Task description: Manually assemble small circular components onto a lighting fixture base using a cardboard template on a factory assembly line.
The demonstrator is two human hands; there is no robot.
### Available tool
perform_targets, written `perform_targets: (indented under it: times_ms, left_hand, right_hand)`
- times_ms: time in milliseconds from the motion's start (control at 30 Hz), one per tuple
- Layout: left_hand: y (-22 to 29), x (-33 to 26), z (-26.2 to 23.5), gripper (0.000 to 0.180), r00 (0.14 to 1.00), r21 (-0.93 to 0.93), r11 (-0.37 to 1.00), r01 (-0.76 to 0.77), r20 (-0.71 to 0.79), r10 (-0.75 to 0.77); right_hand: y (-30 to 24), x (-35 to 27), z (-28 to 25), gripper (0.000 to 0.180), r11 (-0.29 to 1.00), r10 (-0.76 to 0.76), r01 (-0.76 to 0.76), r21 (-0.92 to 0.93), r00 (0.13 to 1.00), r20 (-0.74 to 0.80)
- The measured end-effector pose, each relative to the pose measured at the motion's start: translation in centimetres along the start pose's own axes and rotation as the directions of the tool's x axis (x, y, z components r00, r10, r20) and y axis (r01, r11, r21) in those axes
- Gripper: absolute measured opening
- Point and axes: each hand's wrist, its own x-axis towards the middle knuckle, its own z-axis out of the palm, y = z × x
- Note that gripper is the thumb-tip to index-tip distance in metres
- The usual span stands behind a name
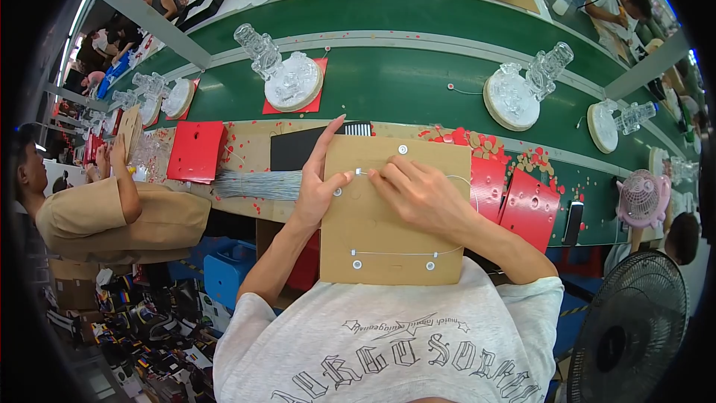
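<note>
A brown cardboard panel (394, 216) lies in front of my chest, its lower edge against my shirt. My left hand (315, 186) grips its left edge, thumb on top and index finger stretched out past the panel. The thumb tip is close to a small white clip (359, 172). On the other side of that clip, the bent fingers of my right hand (418, 192) pinch a thin white wire (365, 173); the fingertips partly hide it. Round white discs, such as one at the top (403, 149), sit on the panel. Another wire stretch (395, 254) runs across its lower part.
Left of the panel are a grey wire bundle (257, 185), a black sheet (298, 148) and red sheets (197, 151). More red sheets (531, 210) lie right. Clear figures on round bases (294, 82) line the green bench. A co-worker (123, 213) stands left; a black fan (628, 332) stands right.
</note>
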Motion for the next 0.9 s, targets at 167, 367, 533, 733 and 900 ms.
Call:
perform_targets:
  times_ms: [167,367,533,733,900]
  left_hand:
    - [-0.3,0.2,0.0,0.086,1.0,0.006,1.0,0.012,0.001,-0.012]
    - [-0.2,0.6,0.3,0.087,1.0,0.022,1.0,0.014,0.024,-0.015]
    - [-0.2,0.7,0.9,0.089,1.0,-0.026,1.0,0.018,0.012,-0.017]
    - [-0.9,0.2,0.4,0.091,1.0,0.007,1.0,-0.01,0.013,0.01]
    - [-0.6,0.2,0.8,0.091,1.0,-0.061,0.998,-0.004,-0.024,0.002]
  right_hand:
    - [0.4,0.2,0.2,0.047,0.99,-0.119,0.118,-0.077,0.993,-0.006]
    - [1.0,0.3,1.2,0.044,0.98,-0.174,0.173,-0.104,0.985,-0.004]
    - [1.9,0.0,0.9,0.033,0.994,-0.088,0.094,0.051,0.99,-0.11]
    - [2.3,-1.1,1.1,0.038,0.991,-0.034,0.05,0.125,0.991,-0.13]
    - [2.3,-0.1,1.5,0.037,0.991,-0.129,0.127,-0.027,0.99,-0.064]
